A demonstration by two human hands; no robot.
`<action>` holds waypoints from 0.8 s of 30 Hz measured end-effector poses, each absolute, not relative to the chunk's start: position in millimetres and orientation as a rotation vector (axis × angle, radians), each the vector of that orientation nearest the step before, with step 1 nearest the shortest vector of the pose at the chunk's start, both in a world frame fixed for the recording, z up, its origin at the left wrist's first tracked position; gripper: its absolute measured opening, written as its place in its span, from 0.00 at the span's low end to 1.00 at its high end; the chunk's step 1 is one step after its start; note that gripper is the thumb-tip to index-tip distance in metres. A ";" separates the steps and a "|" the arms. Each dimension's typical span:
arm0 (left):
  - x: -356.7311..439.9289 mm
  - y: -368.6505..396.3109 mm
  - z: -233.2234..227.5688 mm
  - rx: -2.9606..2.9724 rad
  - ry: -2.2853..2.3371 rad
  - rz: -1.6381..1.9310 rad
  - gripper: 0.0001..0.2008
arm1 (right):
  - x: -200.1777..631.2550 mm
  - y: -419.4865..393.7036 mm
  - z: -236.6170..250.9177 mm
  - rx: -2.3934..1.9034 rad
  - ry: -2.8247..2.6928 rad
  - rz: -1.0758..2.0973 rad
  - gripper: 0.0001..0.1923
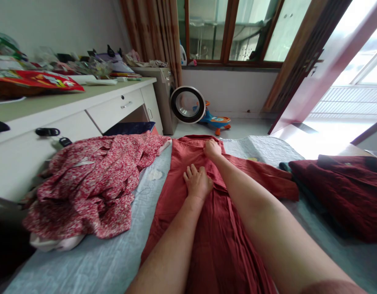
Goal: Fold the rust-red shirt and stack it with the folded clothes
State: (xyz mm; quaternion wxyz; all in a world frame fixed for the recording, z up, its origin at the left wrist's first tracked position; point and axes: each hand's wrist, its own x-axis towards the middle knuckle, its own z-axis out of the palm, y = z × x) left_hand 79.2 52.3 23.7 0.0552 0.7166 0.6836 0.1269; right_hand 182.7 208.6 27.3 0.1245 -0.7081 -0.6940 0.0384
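Head view: brick-red cloth sleeve (pixel 265 175) lies outspread

Your left hand (pixel 197 181), fingers spread, rests on the brick-red cloth garment (pixel 219 232), running from mid far edge of the pale-blue quilted cover (pixel 263 147); your right hand's (pixel 212 148) fingers curl on it, grip unclear. Folded maroon cloth (pixel 338 188), right edge, looks finished; crumpled red-and-white speckled fabric (pixel 93 183), left edge, looks undone.

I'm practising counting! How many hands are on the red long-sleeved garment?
2: the left hand rests on the red long-sleeved garment; the right hand is nearer its far end.
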 end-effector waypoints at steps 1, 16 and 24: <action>79.7 52.5 23.4 2.170 2.065 0.366 0.18 | 182.4 208.6 27.2 -2.060 -2.013 0.101 0.18; 79.1 53.9 23.3 2.097 2.058 0.397 0.18 | 183.8 170.6 25.2 -1.726 -2.236 0.180 0.19; 77.0 55.7 17.9 2.076 2.042 0.479 0.16 | 188.2 147.2 3.5 -1.613 -2.430 0.133 0.24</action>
